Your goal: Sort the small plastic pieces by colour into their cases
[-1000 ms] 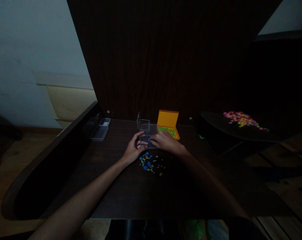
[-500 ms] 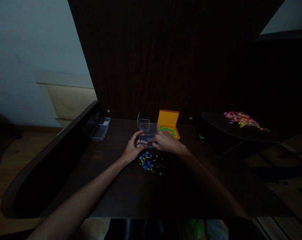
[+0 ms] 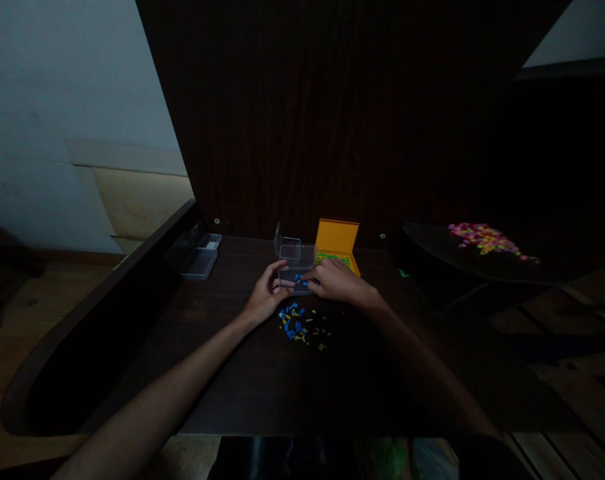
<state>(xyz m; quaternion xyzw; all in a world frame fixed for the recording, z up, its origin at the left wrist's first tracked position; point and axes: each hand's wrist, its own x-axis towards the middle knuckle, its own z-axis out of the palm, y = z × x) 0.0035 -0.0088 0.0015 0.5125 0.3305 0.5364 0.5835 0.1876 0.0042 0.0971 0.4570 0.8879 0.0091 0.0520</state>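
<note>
A clear plastic box (image 3: 283, 283) with its lid folded back lies in front of me, with several small blue pieces (image 3: 298, 278) inside. My left hand (image 3: 268, 293) grips the box's left end, thumb at the near edge and fingers round the side. Reaching in from the right, my right hand (image 3: 332, 279) has its fingers curled, the index fingertip at the blue pieces; whatever lies between finger and thumb is hidden. Just nearer to me, a loose scatter of blue, yellow and pale toy-brick pieces (image 3: 295, 327) lies on the dark table (image 3: 252, 380).
Behind my right hand stands an open orange case (image 3: 337, 235) holding green pieces. A smaller clear box (image 3: 290, 250) stands open behind the held one. Another open clear box (image 3: 200, 264) is at the left. Pink and yellow pieces (image 3: 485, 239) lie on a shelf at right.
My right fingertips have shifted slightly within the box, and more of the blue pieces show beside them. My left hand keeps its place on the box.
</note>
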